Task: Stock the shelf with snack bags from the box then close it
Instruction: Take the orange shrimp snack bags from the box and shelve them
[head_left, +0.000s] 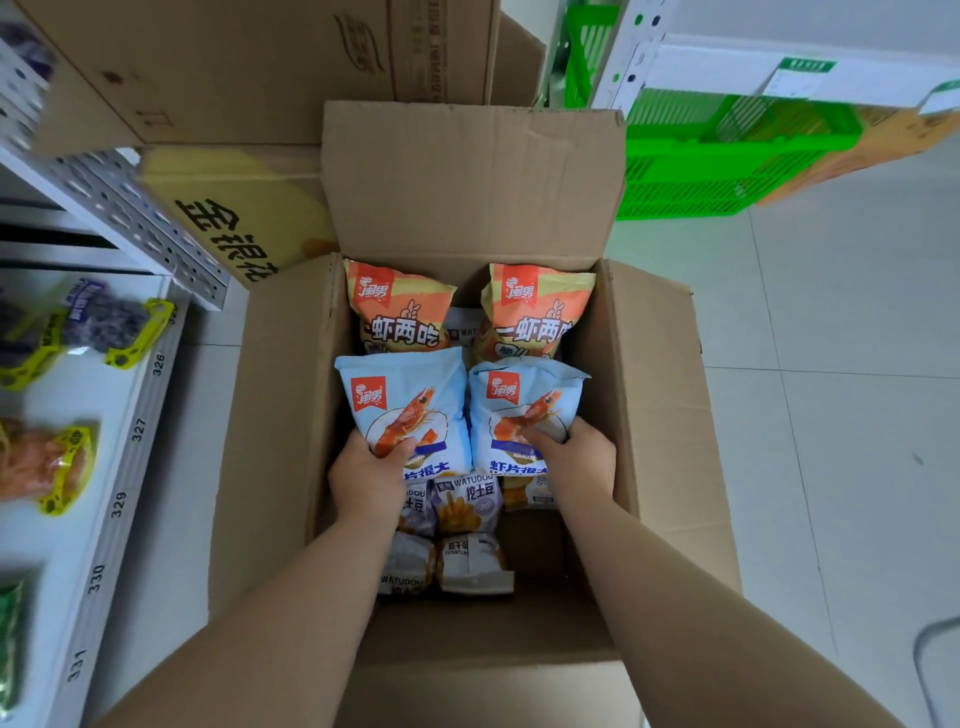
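Box (270, 415) holds small bags (467, 506) marked WATUDOU. Left hand (366, 473) grips the left blue bag (400, 395). Right hand (576, 462) grips the right blue bag (524, 395).

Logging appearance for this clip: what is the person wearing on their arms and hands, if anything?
Nothing shows. The left hand and right hand are ungloved, no rings visible. The left forearm and right forearm are bare down to the frame's edge: no sleeves, watch or bracelet in view.
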